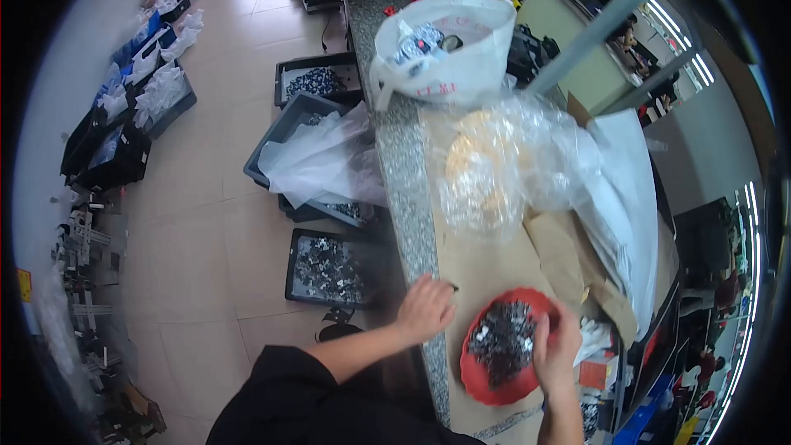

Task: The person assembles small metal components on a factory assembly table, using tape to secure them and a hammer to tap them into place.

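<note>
Your right hand (557, 352), low and right of centre in the frame, has its fingers curled down on the rim of the red bowl (476, 371), touching the heap of small dark metal parts (501, 341); whether it pinches any, I cannot tell. Your left hand (426, 308) lies loosely curled on the bench edge (409, 198), holding nothing visible. I think the bowl could tip if you press its rim, and parts may fall into the trays (329, 268) on the floor at lower centre.
</note>
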### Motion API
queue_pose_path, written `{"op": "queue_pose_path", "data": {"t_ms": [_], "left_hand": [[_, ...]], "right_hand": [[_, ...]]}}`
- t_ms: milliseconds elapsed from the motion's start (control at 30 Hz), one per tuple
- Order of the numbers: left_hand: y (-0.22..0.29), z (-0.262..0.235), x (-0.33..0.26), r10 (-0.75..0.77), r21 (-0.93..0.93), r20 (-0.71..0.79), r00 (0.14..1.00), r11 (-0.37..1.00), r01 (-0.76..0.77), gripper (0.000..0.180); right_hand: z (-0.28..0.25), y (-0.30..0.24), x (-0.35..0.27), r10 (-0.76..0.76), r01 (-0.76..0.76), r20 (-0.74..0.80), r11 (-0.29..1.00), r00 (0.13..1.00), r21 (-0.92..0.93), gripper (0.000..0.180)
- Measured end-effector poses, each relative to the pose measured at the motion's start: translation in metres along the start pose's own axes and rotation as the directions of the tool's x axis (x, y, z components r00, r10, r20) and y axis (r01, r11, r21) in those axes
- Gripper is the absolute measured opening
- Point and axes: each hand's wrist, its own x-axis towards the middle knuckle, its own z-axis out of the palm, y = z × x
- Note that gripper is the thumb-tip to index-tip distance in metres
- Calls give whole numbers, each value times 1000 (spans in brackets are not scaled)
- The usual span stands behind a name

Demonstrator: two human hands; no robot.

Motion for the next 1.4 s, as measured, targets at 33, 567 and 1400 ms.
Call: {"op": "queue_pose_path", "data": {"t_ms": [33,567,1400], "left_hand": [[2,-1,1,-24,-4,18,1000,1000,24,28],[-2,-8,8,60,19,137,989,998,-63,17],[-14,-2,3,125,-20,126,984,992,-123,12]], "right_hand": [[7,-3,42,-42,43,38,999,998,-19,28],[254,33,498,344,-267,261,919,902,-290,30],[-88,33,6,557,-549,452,8,696,835,32]]}}
